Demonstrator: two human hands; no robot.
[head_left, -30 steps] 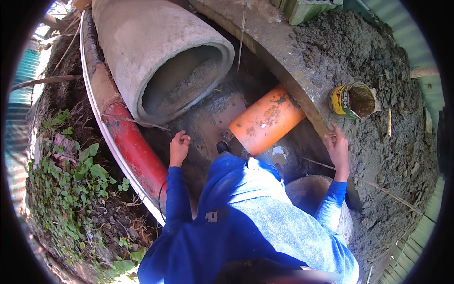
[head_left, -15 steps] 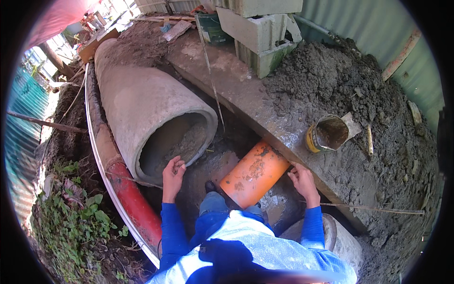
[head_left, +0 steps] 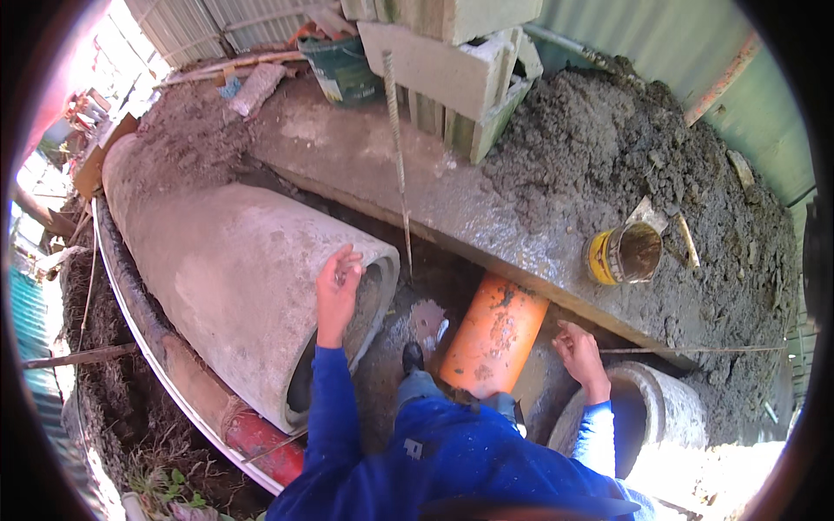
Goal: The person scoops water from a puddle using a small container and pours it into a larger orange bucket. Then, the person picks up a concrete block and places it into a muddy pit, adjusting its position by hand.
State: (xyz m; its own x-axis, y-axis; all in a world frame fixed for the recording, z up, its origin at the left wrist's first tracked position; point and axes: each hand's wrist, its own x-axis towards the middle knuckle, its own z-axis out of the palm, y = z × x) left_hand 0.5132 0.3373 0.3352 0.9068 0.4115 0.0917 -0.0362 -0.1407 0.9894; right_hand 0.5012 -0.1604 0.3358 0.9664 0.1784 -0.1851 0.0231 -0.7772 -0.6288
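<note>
My left hand (head_left: pixel 339 293) is raised in front of the concrete pipe (head_left: pixel 234 260), near its rim, with fingers loosely bent and apart. Nothing shows in it. My right hand (head_left: pixel 582 358) hangs just right of the orange pipe (head_left: pixel 495 334), apart from it. Its fingers are half curled with a gap between them, and I see nothing held. The orange pipe is mud-smeared and lies between my legs, its far end against the concrete ledge (head_left: pixel 443 213). A thin rod (head_left: pixel 695 350) runs rightward from beside my right hand.
A second concrete pipe (head_left: pixel 669 399) lies at the lower right. An upright steel bar (head_left: pixel 396 148) stands beyond the trench. On the ledge are concrete blocks (head_left: pixel 426 65), a green bucket (head_left: pixel 343 69), a muddy yellow can (head_left: pixel 621 254) and heaped mud (head_left: pixel 599 139). A red pipe (head_left: pixel 261 447) lies left.
My left hand has risen from the pipe's opening to in front of its upper rim. My right hand has moved slightly right and down. The view has shifted and turned.
</note>
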